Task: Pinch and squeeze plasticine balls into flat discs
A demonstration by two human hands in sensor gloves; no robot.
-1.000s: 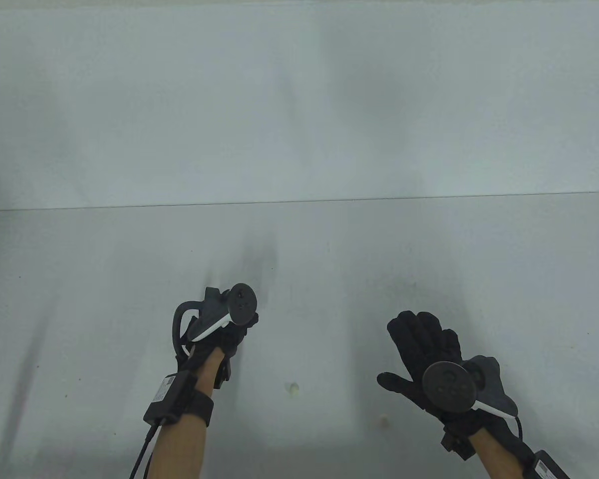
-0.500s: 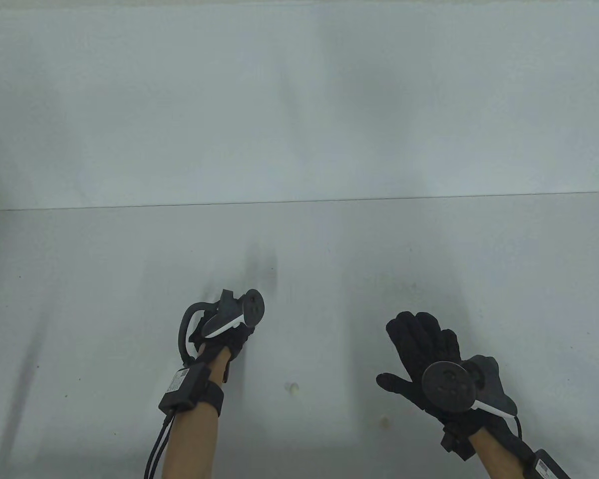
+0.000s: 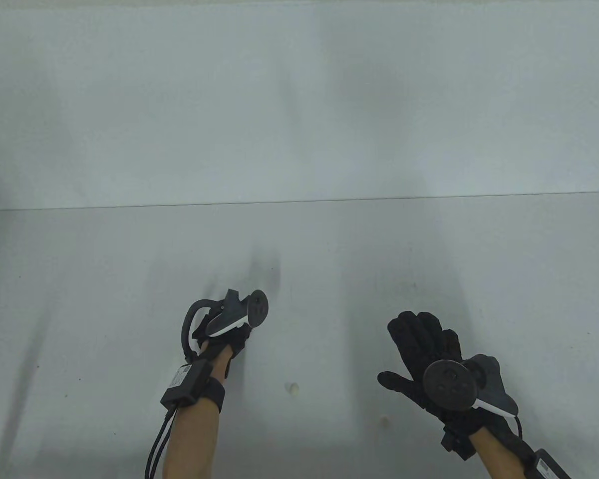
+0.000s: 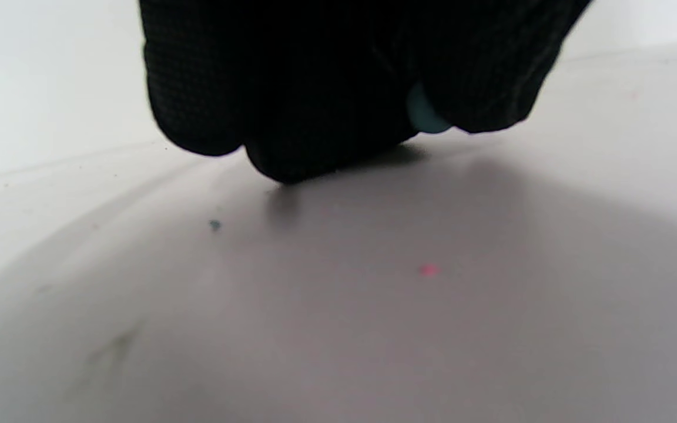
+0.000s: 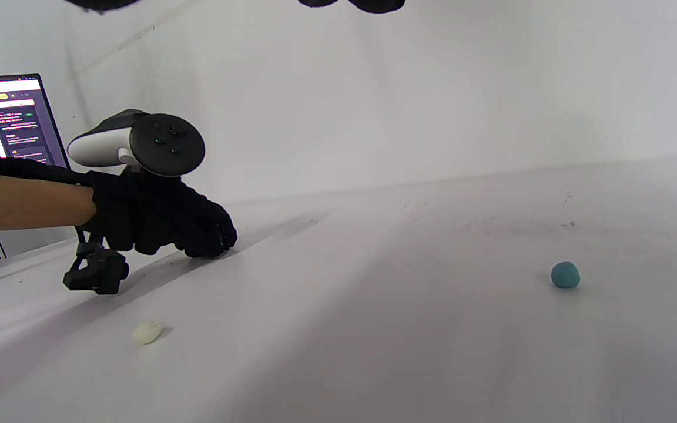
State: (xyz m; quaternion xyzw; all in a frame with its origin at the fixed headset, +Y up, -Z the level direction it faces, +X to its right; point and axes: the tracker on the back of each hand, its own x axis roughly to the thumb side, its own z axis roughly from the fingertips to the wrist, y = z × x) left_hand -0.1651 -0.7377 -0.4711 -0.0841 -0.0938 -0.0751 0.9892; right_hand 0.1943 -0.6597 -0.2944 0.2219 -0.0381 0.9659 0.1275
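My left hand point(image 3: 232, 337) is curled with its knuckles down on the white table point(image 3: 105, 299). In the left wrist view its fingers point(image 4: 327, 106) grip a teal piece of plasticine point(image 4: 426, 114), of which only a small edge shows. My right hand point(image 3: 409, 349) is open, fingers spread, and holds nothing. A cream plasticine ball point(image 3: 293, 387) lies between the hands; it also shows in the right wrist view point(image 5: 147, 333). A teal ball point(image 5: 565, 274) lies on the table in the right wrist view; it is hidden in the table view.
A small pale bit point(image 3: 384, 420) lies on the table left of my right wrist. Tiny teal point(image 4: 215, 225) and pink point(image 4: 428, 269) crumbs lie under my left hand. A monitor point(image 5: 3, 117) stands off the table's left side.
My left hand has shifted a little to the right and rolled, so its tracker now tilts more edge-on. My right hand and the cream ball have not moved.
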